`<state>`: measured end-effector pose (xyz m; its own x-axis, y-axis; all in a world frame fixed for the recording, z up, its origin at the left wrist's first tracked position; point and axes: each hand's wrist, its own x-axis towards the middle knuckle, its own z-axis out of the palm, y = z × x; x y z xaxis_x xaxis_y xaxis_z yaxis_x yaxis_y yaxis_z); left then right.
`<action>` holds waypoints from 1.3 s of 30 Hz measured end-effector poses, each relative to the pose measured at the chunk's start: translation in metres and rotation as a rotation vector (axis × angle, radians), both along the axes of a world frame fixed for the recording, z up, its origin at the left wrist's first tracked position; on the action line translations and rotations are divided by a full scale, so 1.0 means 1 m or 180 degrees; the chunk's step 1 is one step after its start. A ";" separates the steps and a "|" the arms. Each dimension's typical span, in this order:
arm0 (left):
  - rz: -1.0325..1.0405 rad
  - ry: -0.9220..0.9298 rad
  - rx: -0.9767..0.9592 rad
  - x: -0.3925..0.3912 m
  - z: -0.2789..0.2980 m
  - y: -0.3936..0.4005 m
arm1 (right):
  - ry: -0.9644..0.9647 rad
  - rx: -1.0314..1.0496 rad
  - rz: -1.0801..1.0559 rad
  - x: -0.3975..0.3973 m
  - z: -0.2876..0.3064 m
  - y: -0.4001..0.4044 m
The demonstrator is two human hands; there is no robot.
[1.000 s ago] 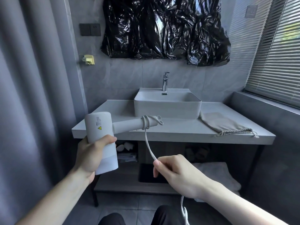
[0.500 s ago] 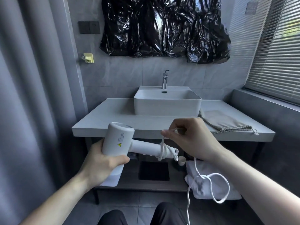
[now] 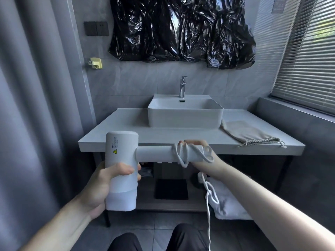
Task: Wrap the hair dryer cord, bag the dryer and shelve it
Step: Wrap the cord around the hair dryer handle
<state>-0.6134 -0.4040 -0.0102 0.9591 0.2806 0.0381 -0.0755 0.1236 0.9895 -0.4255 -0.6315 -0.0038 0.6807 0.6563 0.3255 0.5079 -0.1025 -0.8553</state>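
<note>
As left hand [image 3: 101, 185] grips, dryer handle [image 3: 154, 153] points right

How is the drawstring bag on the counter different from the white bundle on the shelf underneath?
The drawstring bag is beige and lies flat on the countertop, right of the sink, with its cords trailing right. The white bundle is paler, bulkier and crumpled, low on the shelf. Both look like soft fabric.

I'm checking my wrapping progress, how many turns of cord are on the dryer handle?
3 show: two side by side turns mid-handle and one slanted turn nearer the handle's end. Any behind the handle are hidden.
</note>
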 end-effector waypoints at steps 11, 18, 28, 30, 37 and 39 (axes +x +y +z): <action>0.0825 -0.0215 -0.0251 0.012 0.020 0.009 | 0.0198 -0.0829 0.0045 -0.051 -0.075 0.009; 0.1538 -0.0109 -0.0275 0.023 0.000 0.029 | -0.0198 -0.0706 -0.0054 -0.076 -0.070 -0.009; 0.1984 0.0338 0.0353 0.028 -0.030 0.048 | -0.1020 -0.0810 -0.0152 -0.094 -0.025 -0.041; 0.1891 0.0391 0.0592 0.024 -0.039 0.045 | -0.1024 -0.0639 -0.0313 -0.087 -0.014 -0.044; 0.1218 0.0384 0.1465 0.013 -0.052 0.027 | -0.1306 -0.0429 -0.0839 -0.049 0.004 -0.036; 0.0931 0.0361 0.1567 0.010 -0.050 0.025 | -0.1450 -0.0367 -0.1025 -0.032 0.006 -0.034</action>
<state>-0.6032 -0.3789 -0.0601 0.8500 0.5098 0.1326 0.0727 -0.3629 0.9290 -0.4571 -0.6653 0.0021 0.6600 0.4874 0.5717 0.7505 -0.3930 -0.5314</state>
